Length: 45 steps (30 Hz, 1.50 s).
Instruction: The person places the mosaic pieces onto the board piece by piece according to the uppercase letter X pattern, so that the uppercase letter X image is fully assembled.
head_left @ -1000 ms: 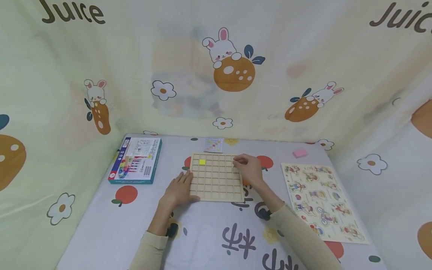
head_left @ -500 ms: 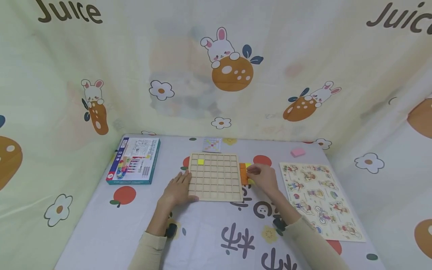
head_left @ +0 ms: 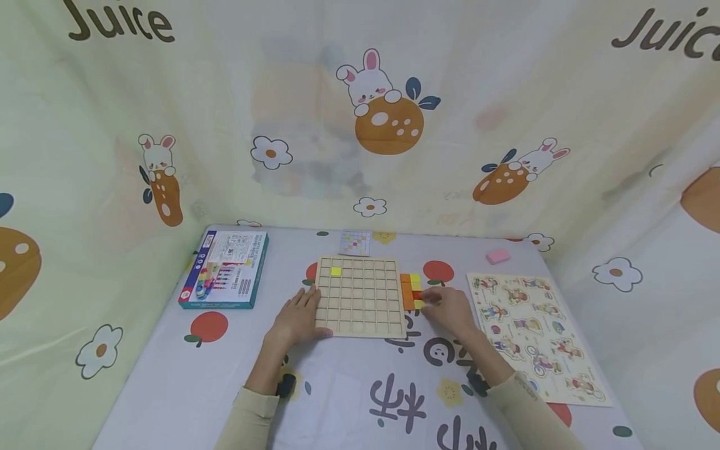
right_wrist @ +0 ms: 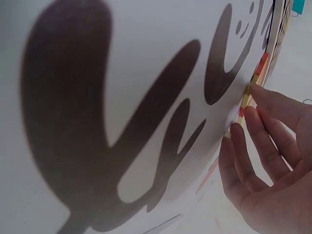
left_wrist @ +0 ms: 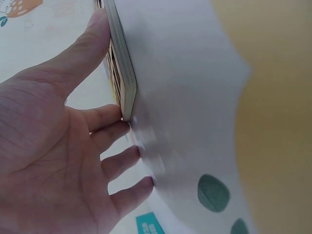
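The wooden grid board point(head_left: 362, 312) lies flat with one yellow tile point(head_left: 335, 272) in its upper-left part. My left hand point(head_left: 295, 319) rests along the board's left edge, thumb at the near corner; in the left wrist view its fingers point(left_wrist: 119, 163) are spread beside the board's edge point(left_wrist: 124, 78). Right of the board sits a small block of tiles: orange tiles point(head_left: 407, 292), a yellow one behind point(head_left: 415, 279) and a red one point(head_left: 417, 295). My right hand point(head_left: 450, 309) pinches a yellow tile point(right_wrist: 246, 101) at this block's right side between thumb and index finger.
Behind the board lies a pattern card point(head_left: 355, 243). A boxed set point(head_left: 227, 269) stands at the back left. A picture puzzle sheet point(head_left: 534, 337) lies on the right, with a pink block point(head_left: 497, 256) behind it. Patterned cloth covers table and walls.
My right hand has moved from the board's upper-right corner rightward and nearer, down to the tile block, uncovering it. My left hand stays at the board's edge.
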{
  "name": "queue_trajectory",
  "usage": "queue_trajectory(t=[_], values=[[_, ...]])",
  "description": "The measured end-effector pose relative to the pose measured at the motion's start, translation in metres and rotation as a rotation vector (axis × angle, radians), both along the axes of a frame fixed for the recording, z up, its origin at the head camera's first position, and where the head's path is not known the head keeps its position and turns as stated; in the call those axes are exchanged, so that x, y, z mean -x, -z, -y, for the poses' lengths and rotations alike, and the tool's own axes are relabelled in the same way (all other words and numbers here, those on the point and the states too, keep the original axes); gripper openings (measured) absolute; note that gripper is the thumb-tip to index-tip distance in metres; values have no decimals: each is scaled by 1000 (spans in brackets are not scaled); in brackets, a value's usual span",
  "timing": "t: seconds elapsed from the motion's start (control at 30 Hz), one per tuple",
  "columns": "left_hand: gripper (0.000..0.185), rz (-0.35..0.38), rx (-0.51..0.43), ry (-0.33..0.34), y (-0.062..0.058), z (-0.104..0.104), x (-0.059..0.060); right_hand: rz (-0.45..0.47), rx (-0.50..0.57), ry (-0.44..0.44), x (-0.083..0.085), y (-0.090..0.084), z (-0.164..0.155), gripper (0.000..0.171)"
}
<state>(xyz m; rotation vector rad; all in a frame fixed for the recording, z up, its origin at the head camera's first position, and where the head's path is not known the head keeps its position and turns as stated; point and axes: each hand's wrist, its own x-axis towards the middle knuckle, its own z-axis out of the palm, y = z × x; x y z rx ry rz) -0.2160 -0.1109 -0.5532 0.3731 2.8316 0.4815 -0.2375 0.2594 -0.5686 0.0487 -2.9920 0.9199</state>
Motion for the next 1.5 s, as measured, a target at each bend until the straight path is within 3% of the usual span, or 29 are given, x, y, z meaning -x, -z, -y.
queue_trajectory(t=[0.4,0.57,0.8,1.0,1.33,1.5], values=[[105,0,0,-3,0,0,2,14,39,-21,3,-1,0,38],[106,2,-9,-11,0,0,1,-7,58,-50,2,1,-2,34],[105,0,-11,-17,1,1,1,-48,86,-24,5,-2,-7,23],[104,5,-18,-9,2,1,0,-53,168,-10,15,-6,-7,27],[104,12,2,-9,5,0,2,-6,344,109,29,-10,18,35],[104,11,-12,-13,1,1,0,-23,370,82,36,-12,32,34]])
